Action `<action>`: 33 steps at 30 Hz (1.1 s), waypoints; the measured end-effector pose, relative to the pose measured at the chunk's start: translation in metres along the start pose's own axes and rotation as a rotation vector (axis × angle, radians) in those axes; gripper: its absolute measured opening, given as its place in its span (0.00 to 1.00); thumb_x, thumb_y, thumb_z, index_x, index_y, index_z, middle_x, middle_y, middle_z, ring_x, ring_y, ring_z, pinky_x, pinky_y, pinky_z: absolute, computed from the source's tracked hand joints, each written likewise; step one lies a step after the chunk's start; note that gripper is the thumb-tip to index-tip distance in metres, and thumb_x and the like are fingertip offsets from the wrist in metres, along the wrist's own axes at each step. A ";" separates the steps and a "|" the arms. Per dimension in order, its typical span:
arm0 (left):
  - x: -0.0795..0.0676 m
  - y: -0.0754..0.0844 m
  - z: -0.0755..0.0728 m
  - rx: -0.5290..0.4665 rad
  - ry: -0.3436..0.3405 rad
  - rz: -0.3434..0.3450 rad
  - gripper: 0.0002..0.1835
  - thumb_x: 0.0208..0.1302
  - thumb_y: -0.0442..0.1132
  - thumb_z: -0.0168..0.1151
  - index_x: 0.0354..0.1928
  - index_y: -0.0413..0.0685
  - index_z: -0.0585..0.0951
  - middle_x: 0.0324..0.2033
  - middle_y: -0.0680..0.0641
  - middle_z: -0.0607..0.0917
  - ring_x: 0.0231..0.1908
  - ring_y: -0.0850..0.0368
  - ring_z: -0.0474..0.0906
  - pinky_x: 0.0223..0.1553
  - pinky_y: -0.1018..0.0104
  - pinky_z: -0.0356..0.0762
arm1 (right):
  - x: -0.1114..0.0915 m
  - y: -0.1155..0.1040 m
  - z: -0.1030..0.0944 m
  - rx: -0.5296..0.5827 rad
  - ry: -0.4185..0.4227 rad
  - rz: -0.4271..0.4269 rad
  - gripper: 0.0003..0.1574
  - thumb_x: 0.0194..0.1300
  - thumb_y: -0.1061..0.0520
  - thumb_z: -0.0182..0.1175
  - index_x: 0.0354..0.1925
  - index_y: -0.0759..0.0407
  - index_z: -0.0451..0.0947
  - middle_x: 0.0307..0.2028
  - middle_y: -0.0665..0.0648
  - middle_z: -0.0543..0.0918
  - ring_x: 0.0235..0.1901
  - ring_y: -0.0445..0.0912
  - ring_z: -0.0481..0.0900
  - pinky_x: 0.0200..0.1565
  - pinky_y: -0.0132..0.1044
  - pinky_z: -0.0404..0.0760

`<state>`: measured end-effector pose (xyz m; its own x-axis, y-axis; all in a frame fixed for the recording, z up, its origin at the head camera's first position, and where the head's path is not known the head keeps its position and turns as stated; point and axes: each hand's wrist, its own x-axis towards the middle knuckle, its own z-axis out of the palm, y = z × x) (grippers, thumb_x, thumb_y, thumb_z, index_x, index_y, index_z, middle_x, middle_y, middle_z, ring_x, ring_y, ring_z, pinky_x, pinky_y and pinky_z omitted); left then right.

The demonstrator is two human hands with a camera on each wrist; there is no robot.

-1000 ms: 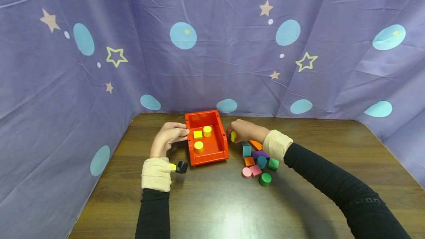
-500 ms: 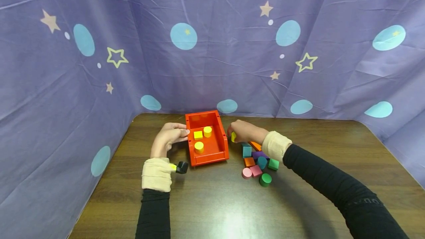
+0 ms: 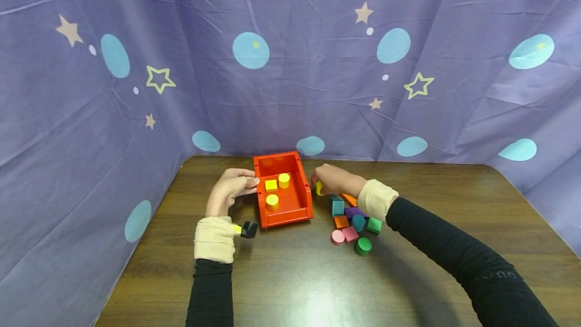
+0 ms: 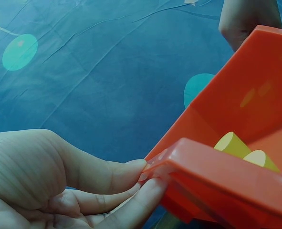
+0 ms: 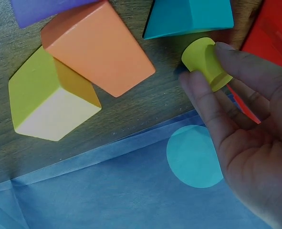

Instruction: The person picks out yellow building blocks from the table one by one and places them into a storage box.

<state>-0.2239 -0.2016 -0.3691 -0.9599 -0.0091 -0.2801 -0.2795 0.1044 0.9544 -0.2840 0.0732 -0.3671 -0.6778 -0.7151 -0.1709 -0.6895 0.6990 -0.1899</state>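
Note:
My left hand (image 3: 232,188) pinches the left rim of a red plastic bin (image 3: 295,215) between thumb and fingers; the left wrist view shows this grip close up. Inside the bin lie a yellow square block (image 3: 271,185) and two yellow cylinders, one at the back (image 3: 284,180) and one at the front (image 3: 272,202). Just right of the bin, my right hand (image 3: 336,179) holds another yellow cylinder (image 5: 200,59) between thumb and fingertips, low over the table. A teal block (image 5: 198,19) is close beside that cylinder in the right wrist view.
Several coloured blocks cluster right of the bin, among them a green cylinder (image 3: 363,247), a pink cylinder (image 3: 338,237) and a purple block (image 3: 354,212). An orange block (image 5: 102,52) leans over a yellow block (image 5: 36,90). A patterned curtain (image 3: 290,90) hangs behind the table.
Both hands and the bin stay almost where they were. The yellow cylinder appears slightly turned between the right fingers.

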 end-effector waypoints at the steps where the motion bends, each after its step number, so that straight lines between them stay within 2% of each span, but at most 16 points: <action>1: 0.000 0.000 0.000 0.000 -0.001 0.001 0.22 0.68 0.25 0.58 0.62 0.21 0.71 0.34 0.49 0.81 0.30 0.67 0.80 0.40 0.72 0.89 | 0.000 0.000 0.000 -0.002 0.000 0.001 0.12 0.58 0.69 0.71 0.43 0.65 0.88 0.45 0.60 0.90 0.44 0.53 0.86 0.51 0.43 0.90; 9: 0.002 -0.002 0.001 0.008 -0.002 -0.002 0.22 0.68 0.25 0.59 0.62 0.21 0.72 0.39 0.44 0.84 0.31 0.66 0.82 0.42 0.71 0.90 | -0.001 0.001 0.000 0.003 -0.009 0.013 0.12 0.59 0.69 0.71 0.43 0.64 0.88 0.45 0.60 0.89 0.45 0.53 0.86 0.51 0.43 0.90; 15: 0.001 -0.001 0.000 0.004 0.005 -0.009 0.22 0.68 0.25 0.58 0.62 0.21 0.72 0.34 0.49 0.82 0.30 0.67 0.81 0.45 0.68 0.90 | 0.000 0.001 0.000 -0.003 -0.009 -0.007 0.12 0.58 0.69 0.71 0.43 0.65 0.87 0.45 0.60 0.89 0.44 0.53 0.86 0.49 0.42 0.90; 19: 0.000 0.000 -0.001 0.000 0.005 -0.012 0.22 0.67 0.25 0.59 0.61 0.22 0.72 0.35 0.48 0.83 0.31 0.66 0.82 0.45 0.68 0.90 | 0.000 0.001 -0.001 -0.003 -0.015 -0.012 0.12 0.58 0.69 0.71 0.43 0.65 0.87 0.45 0.61 0.89 0.43 0.53 0.87 0.49 0.42 0.90; 25: 0.001 0.002 -0.001 0.012 0.001 0.005 0.22 0.67 0.25 0.59 0.62 0.22 0.73 0.37 0.47 0.84 0.32 0.65 0.82 0.55 0.59 0.86 | 0.000 0.002 -0.006 -0.007 -0.022 -0.004 0.13 0.59 0.70 0.70 0.44 0.65 0.87 0.45 0.61 0.89 0.42 0.53 0.86 0.49 0.41 0.90; 29: -0.001 0.003 -0.001 0.014 -0.001 0.002 0.23 0.67 0.25 0.59 0.62 0.22 0.72 0.37 0.47 0.84 0.32 0.65 0.82 0.58 0.56 0.84 | -0.001 0.002 -0.010 -0.011 -0.019 -0.004 0.14 0.58 0.71 0.70 0.44 0.66 0.87 0.45 0.61 0.89 0.43 0.53 0.87 0.50 0.42 0.90; 33: -0.002 0.002 0.000 0.013 0.001 -0.015 0.23 0.67 0.25 0.59 0.62 0.22 0.72 0.38 0.46 0.83 0.35 0.64 0.83 0.56 0.59 0.86 | -0.005 0.002 -0.015 -0.017 -0.004 -0.013 0.15 0.58 0.72 0.70 0.45 0.67 0.87 0.45 0.61 0.89 0.46 0.54 0.87 0.51 0.43 0.90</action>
<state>-0.2225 -0.2015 -0.3668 -0.9557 -0.0121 -0.2939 -0.2933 0.1172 0.9488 -0.2859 0.0784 -0.3520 -0.6681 -0.7238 -0.1724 -0.7021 0.6900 -0.1757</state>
